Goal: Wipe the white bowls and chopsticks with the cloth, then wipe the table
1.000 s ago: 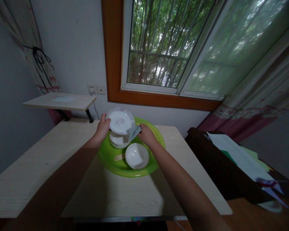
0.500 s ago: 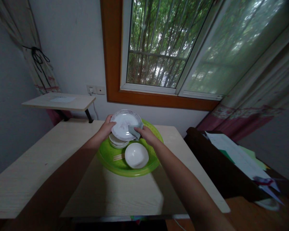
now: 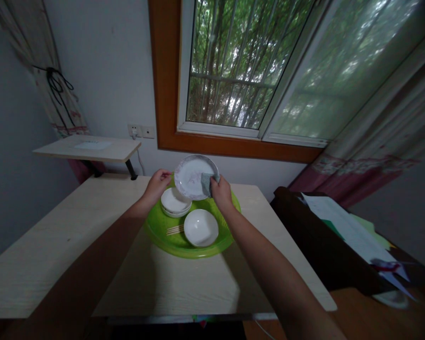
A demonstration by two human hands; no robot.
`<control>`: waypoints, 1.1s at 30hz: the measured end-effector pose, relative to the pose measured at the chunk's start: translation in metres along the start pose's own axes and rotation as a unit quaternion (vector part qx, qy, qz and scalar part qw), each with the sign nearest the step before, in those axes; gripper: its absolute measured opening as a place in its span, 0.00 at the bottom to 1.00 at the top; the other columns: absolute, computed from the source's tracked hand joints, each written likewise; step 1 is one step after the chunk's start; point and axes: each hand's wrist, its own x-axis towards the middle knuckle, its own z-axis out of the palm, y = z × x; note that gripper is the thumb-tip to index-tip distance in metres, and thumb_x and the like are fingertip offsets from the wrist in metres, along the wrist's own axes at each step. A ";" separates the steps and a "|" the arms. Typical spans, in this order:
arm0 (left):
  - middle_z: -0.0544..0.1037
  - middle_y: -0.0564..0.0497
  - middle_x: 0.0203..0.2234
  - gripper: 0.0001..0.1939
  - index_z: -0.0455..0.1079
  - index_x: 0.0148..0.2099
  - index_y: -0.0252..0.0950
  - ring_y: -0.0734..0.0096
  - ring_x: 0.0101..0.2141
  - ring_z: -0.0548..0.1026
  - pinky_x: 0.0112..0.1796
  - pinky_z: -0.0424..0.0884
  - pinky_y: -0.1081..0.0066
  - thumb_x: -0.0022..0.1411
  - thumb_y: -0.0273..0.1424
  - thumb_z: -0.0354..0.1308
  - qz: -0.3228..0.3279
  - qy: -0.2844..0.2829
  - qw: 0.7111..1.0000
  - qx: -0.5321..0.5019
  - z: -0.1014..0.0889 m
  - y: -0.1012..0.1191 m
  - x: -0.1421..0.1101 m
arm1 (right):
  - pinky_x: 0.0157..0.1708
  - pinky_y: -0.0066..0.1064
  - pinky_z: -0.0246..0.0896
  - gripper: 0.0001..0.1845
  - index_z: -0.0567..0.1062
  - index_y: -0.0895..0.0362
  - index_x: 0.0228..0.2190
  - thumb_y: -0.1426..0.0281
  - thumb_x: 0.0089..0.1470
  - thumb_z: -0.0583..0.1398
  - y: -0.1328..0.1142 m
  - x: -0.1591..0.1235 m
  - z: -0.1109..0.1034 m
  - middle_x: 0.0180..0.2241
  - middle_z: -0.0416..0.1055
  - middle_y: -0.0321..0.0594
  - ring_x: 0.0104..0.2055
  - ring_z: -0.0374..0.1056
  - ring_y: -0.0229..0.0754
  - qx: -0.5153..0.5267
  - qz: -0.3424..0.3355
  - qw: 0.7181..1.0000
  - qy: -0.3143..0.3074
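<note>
A white plate (image 3: pixel 191 177) with a faint pinkish pattern is raised and tilted above a green basin. My right hand (image 3: pixel 221 191) grips its right edge through a grey-green cloth (image 3: pixel 206 183), which lies partly over the plate's face. Just left of the plate, apart from its rim, my left hand (image 3: pixel 158 183) holds nothing, with its fingers loosely bent. Under the plate, stacked white bowls (image 3: pixel 176 202) stand in the basin (image 3: pixel 194 253). Nearer to me, a single white bowl (image 3: pixel 201 228) sits beside several light wooden chopsticks (image 3: pixel 174 230).
The basin stands on a pale wooden table (image 3: pixel 127 278). A small raised shelf (image 3: pixel 88 148) is at the table's back left. Behind are a wall socket (image 3: pixel 134 130) and a barred window (image 3: pixel 233 71). To the right, papers (image 3: pixel 347 226) lie on a dark piece of furniture.
My left hand has let go of the plate's left edge. The plate has moved a little to the right and up, held by my right hand with the cloth.
</note>
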 end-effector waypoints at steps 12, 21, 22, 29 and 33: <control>0.79 0.45 0.41 0.19 0.75 0.42 0.36 0.64 0.41 0.78 0.40 0.74 0.67 0.63 0.47 0.58 -0.032 -0.131 0.990 -0.041 0.002 -0.009 -0.004 | 0.41 0.36 0.61 0.16 0.74 0.57 0.40 0.65 0.64 0.49 0.000 -0.003 -0.004 0.37 0.74 0.47 0.39 0.67 0.49 -0.029 -0.069 0.995 0.070; 0.81 0.39 0.44 0.24 0.78 0.46 0.34 0.57 0.44 0.80 0.41 0.75 0.64 0.61 0.50 0.61 -0.072 -0.212 0.973 -0.060 0.004 0.002 -0.010 | 0.50 0.37 0.61 0.24 0.72 0.60 0.53 0.77 0.57 0.51 -0.009 -0.009 -0.011 0.47 0.73 0.50 0.48 0.67 0.51 -0.122 -0.149 0.980 0.053; 0.81 0.38 0.47 0.25 0.78 0.48 0.34 0.55 0.46 0.79 0.42 0.76 0.64 0.61 0.50 0.62 -0.075 -0.221 0.970 -0.071 0.004 0.003 -0.011 | 0.50 0.38 0.61 0.25 0.72 0.60 0.54 0.78 0.56 0.51 -0.013 -0.012 -0.011 0.47 0.73 0.50 0.48 0.67 0.51 -0.138 -0.159 0.977 0.042; 0.76 0.39 0.56 0.23 0.73 0.55 0.37 0.56 0.49 0.79 0.43 0.77 0.61 0.64 0.46 0.61 -0.096 -0.175 0.958 -0.204 0.005 0.008 -0.014 | 0.48 0.39 0.62 0.27 0.69 0.57 0.60 0.77 0.60 0.55 -0.027 -0.022 -0.015 0.48 0.71 0.51 0.50 0.64 0.54 -0.241 -0.232 0.942 -0.029; 0.79 0.38 0.53 0.24 0.73 0.54 0.36 0.53 0.49 0.78 0.44 0.77 0.58 0.67 0.49 0.57 -0.130 -0.162 0.947 -0.244 0.006 0.012 -0.013 | 0.46 0.38 0.62 0.25 0.69 0.57 0.61 0.75 0.63 0.55 -0.030 -0.024 -0.014 0.48 0.71 0.52 0.50 0.63 0.54 -0.290 -0.270 0.917 -0.047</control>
